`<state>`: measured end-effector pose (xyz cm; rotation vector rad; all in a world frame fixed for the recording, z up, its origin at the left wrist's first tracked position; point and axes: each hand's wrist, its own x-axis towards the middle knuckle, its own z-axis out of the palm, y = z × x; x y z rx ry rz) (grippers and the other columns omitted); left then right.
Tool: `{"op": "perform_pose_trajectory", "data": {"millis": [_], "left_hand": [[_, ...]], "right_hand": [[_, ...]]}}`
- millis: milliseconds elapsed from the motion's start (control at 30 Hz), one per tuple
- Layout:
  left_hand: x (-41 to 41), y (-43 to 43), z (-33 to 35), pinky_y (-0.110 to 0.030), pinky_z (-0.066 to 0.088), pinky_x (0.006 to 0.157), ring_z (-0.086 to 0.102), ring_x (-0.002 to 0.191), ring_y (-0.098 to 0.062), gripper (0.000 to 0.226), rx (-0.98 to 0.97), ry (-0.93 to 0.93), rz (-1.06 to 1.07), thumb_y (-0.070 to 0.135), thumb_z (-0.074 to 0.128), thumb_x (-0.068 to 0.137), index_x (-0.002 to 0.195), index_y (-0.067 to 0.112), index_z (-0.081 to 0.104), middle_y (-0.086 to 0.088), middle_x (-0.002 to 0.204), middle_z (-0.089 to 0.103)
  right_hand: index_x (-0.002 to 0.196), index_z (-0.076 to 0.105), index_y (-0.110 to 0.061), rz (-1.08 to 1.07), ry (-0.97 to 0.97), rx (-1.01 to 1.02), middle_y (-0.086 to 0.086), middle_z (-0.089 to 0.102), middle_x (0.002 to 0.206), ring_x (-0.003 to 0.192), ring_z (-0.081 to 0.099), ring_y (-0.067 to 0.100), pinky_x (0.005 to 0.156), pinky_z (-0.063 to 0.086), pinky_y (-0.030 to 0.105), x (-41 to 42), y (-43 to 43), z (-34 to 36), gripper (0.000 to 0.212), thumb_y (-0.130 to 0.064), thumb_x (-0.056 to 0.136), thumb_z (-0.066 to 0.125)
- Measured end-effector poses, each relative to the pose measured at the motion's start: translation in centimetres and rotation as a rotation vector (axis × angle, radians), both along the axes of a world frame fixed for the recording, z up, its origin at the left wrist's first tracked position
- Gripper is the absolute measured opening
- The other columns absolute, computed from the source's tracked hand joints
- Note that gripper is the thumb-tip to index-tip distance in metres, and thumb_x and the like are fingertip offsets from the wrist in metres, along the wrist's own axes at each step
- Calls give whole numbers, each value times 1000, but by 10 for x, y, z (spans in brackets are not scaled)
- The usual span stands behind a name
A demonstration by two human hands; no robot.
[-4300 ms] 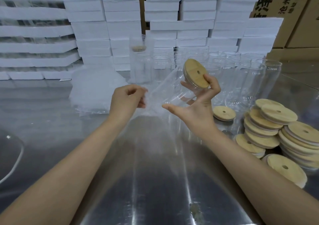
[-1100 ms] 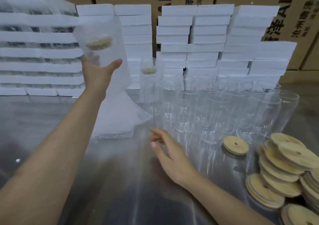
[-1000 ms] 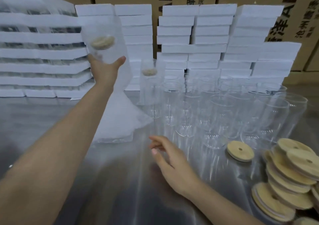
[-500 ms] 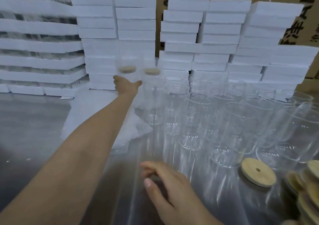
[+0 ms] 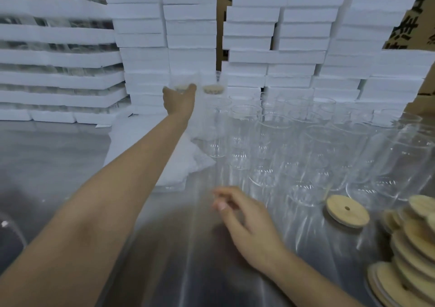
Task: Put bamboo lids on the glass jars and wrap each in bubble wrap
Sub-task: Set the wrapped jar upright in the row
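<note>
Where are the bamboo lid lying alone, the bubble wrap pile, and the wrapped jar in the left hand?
lone bamboo lid (image 5: pixel 347 212): head view, flat top beside its hole.
bubble wrap pile (image 5: pixel 188 160): head view, crumpled right side.
held wrapped jar (image 5: pixel 180 86): head view, lid showing through the wrap.

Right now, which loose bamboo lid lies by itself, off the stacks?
The single lid lying flat beside the empty jars, left of the stacked lids; the other loose ones are all piled.

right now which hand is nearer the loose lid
Right. The right hand hovers just left of the loose lid; the left hand is far back, gripping a wrapped jar.
</note>
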<state>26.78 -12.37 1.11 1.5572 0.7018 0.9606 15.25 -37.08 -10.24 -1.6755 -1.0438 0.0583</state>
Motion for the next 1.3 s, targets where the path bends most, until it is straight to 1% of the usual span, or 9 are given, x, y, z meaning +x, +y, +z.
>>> {"op": "perform_pose_trajectory", "data": {"millis": [133, 300, 467, 600, 700, 800, 867, 1067, 1300], "left_hand": [[-50, -60, -10, -31, 37, 105, 43, 125, -17, 42, 99, -245, 36, 22, 47, 97, 136, 10, 37, -2, 137, 42], [-107, -147, -80, -28, 43, 86, 49, 101, -14, 29, 448, -302, -189, 11, 45, 92, 119, 18, 46, -1, 114, 49], [-117, -172, -110, -14, 42, 77, 52, 97, -7, 28, 422, -250, -296, -3, 45, 92, 111, 16, 53, 3, 109, 52], [-122, -177, -112, -8, 41, 71, 55, 94, -7, 24, 522, -179, -388, -2, 47, 91, 109, 11, 58, 2, 108, 53], [-125, -176, -115, -6, 38, 70, 54, 93, 0, 23, 554, -167, -467, -1, 49, 91, 104, 15, 59, 3, 107, 56], [-125, -175, -115, -7, 38, 70, 54, 93, 2, 28, 545, -145, -511, -3, 48, 90, 100, 21, 57, 4, 106, 56], [-123, -175, -117, -8, 38, 71, 55, 94, -1, 26, 529, -119, -520, -3, 48, 91, 100, 20, 58, 4, 107, 56], [-124, -171, -118, -6, 37, 72, 54, 93, 4, 23, 466, -54, -523, 1, 48, 93, 100, 19, 59, 4, 110, 59], [-129, -170, -118, -7, 38, 77, 54, 95, 4, 14, 436, -21, -631, 11, 54, 95, 104, 20, 58, 5, 114, 56]], "right_hand": [[90, 64, -25, -167, 229, 190, -5, 66, 75, 77, 65, 9, 81, 51, 24, 8, 5, 7, 27, -4, 98, 49], [84, 62, -13, -321, 355, 359, 0, 60, 64, 61, 56, 8, 61, 45, 15, 13, -7, 7, 27, 1, 97, 43], [84, 62, -10, -412, 355, 342, 3, 58, 62, 55, 54, 6, 55, 43, 15, 19, -18, 11, 25, 3, 93, 42], [88, 63, -15, -465, 186, 299, -1, 62, 75, 66, 58, 5, 61, 42, 14, 15, -20, 10, 23, 1, 92, 47], [107, 59, -19, -740, -109, 446, -3, 51, 101, 87, 50, 2, 76, 37, 10, 14, -24, 17, 29, 0, 85, 54], [130, 46, -6, -973, -180, 507, 11, 41, 124, 118, 44, 24, 103, 33, 36, 25, -33, 19, 56, -6, 79, 69], [138, 38, -4, -1036, -122, 424, 17, 36, 136, 129, 37, 34, 108, 27, 48, 35, -39, 17, 75, -16, 75, 77], [145, 29, -10, -965, -165, 333, 12, 34, 142, 132, 35, 28, 103, 22, 40, 61, -51, 11, 95, -36, 71, 83], [147, 25, -10, -945, -150, 326, 14, 39, 129, 120, 40, 26, 100, 23, 31, 70, -54, 7, 97, -19, 68, 83]]}}
